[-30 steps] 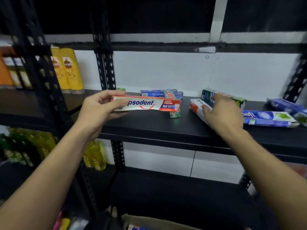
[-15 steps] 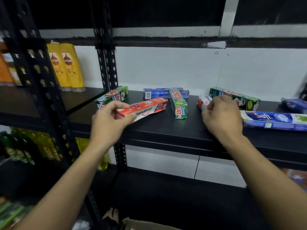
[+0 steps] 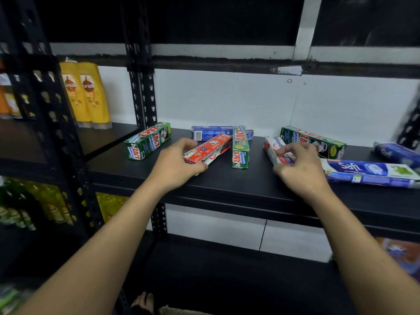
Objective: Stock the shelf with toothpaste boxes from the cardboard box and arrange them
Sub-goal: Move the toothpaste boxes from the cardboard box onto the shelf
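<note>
Handling the red box (image 3: 208, 151) should take little force. By its look it is a light, thin-walled carton, stiff along its length, easily dented on the broad faces, and glossy enough to slip. The best hold is likely across the narrow sides: near one end for sliding, at mid-length for turning.

The left grip (image 3: 176, 164) is clamped on the near end of the red box, fingers curled over the top and thumb at the near side. Most of the carton projects beyond the grip.

The red box lies slanted on the shelf (image 3: 227, 180), just left of the middle green box (image 3: 240, 148). Its far end points toward that box's far end. Whether the two touch cannot be told.

The right grip (image 3: 300, 167) pinches the near end of a white box (image 3: 273, 146), which sits just right of the middle green box and is angled away from it.

- **Behind the middle green box:** a blue box (image 3: 211, 133) lies crosswise at the wall.
- **Well left of it:** a second green box (image 3: 147, 140).
- **Further left:** yellow bottles (image 3: 85, 92) on the neighbouring bay.
- **Right of it, beyond the white box:** a third green box (image 3: 313, 140) and a long blue-white box (image 3: 368, 172).
</note>
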`<action>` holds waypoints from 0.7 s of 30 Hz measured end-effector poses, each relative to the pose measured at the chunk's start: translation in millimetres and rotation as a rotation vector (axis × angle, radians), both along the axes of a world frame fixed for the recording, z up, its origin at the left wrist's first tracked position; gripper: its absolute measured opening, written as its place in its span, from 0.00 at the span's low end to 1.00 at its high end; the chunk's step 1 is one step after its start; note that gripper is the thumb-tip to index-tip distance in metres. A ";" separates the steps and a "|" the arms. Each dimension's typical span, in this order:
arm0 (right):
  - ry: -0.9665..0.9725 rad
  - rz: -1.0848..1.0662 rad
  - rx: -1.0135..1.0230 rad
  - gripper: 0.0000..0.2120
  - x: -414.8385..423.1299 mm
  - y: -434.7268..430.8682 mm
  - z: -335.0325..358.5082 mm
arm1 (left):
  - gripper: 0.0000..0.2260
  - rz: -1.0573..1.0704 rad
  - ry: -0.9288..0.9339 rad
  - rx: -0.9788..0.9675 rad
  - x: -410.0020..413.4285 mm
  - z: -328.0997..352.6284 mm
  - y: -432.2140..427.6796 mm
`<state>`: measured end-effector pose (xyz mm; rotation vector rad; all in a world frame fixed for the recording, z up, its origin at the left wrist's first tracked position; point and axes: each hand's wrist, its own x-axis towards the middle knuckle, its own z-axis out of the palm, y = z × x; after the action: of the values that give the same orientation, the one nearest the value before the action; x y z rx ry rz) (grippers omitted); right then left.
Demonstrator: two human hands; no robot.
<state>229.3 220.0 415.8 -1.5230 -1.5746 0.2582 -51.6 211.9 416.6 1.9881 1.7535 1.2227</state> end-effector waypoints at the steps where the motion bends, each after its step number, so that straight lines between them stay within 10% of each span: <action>1: 0.014 -0.013 0.009 0.15 0.0 0.1 -0.2 | 0.26 0.000 -0.025 -0.003 -0.4 -1.7 -1.2; 21: -0.092 -0.038 0.017 0.11 0.1 3.2 -2.7 | 0.24 -0.123 -0.134 -0.125 -15.0 -0.6 -0.1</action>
<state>229.4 223.2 413.2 -1.5690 -1.6134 0.1551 -66.6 211.8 416.0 1.8677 1.5794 1.1485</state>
